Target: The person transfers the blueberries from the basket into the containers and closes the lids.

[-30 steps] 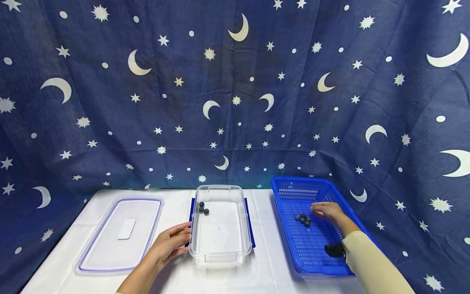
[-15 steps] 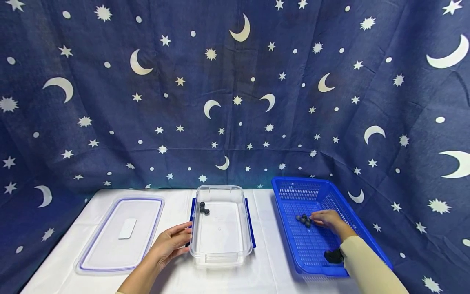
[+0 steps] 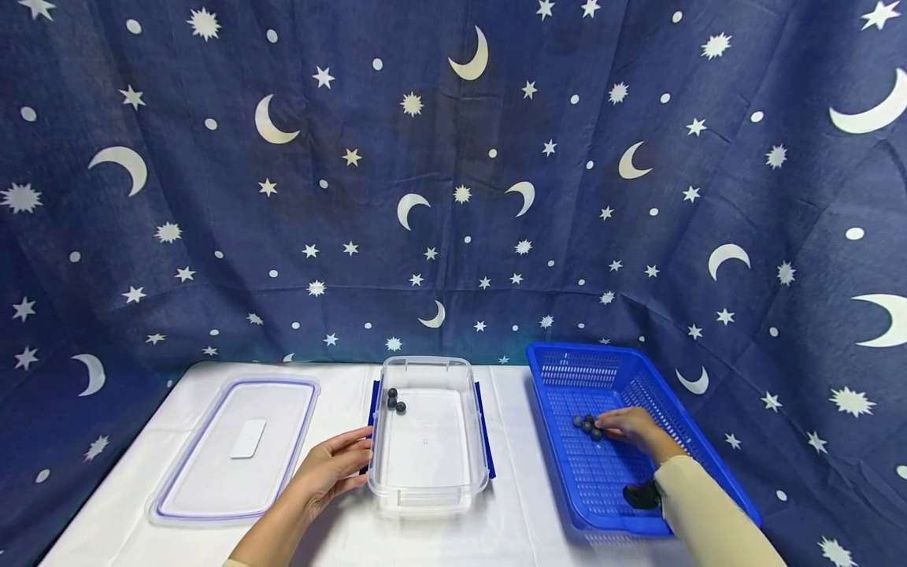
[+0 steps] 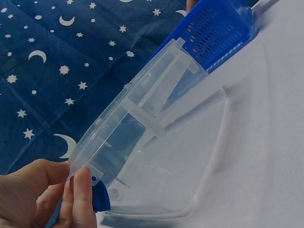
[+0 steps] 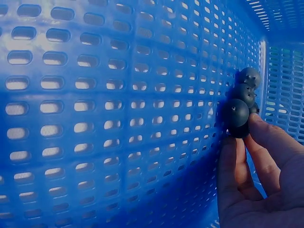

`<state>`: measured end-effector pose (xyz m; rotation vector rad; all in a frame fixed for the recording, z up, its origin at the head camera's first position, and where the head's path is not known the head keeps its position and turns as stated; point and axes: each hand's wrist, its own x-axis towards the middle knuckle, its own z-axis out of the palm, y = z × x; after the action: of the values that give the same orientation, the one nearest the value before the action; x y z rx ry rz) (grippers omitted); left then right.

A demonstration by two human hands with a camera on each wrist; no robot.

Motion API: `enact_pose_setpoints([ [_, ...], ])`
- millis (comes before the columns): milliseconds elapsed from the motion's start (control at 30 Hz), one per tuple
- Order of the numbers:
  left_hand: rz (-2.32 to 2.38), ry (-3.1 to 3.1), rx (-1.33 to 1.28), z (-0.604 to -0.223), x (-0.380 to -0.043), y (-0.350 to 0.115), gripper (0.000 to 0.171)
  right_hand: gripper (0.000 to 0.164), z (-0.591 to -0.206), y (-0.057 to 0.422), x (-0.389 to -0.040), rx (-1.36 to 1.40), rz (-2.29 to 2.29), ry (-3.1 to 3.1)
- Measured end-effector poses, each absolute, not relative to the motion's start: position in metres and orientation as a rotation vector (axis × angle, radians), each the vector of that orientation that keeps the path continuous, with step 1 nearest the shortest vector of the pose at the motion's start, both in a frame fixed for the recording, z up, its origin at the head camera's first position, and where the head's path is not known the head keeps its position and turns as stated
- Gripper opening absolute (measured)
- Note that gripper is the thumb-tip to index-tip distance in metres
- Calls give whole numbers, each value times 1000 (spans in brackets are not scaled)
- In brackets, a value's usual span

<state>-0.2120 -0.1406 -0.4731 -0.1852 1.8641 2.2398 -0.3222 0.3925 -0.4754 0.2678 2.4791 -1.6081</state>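
Observation:
A clear plastic food container with blue side clips stands mid-table, several dark blueberries in its far left corner. My left hand holds its left side, fingertips at the rim and the blue clip. To the right, my right hand reaches down into a blue perforated basket. There its thumb and fingers pinch a dark blueberry at the near end of a small cluster of blueberries. The fingers partly hide that berry.
A clear lid with a purple-blue seal and a white rectangle lies left of the container. A white cloth covers the table. Behind hangs a dark blue curtain with moons and stars. The basket's raised walls surround the right hand.
My right hand has lowered and moved left to the blueberries in the basket, and its fingers have closed around one. The left hand has kept its place at the container.

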Motion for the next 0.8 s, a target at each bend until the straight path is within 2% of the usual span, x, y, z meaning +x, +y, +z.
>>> enact_pose_setpoints([
  [567,2233,1858,-168,-476,-209,-141,58,32,-476,393,-320,319,-1481,2574],
  [700,2235,1863,-167,-475,-211,-141,58,27,-475,393,-321,339,-1560,2529],
  [800,2233,1866,-168,-475,-211,-141,58,16,-474,394,-321,352,-1680,2461],
])
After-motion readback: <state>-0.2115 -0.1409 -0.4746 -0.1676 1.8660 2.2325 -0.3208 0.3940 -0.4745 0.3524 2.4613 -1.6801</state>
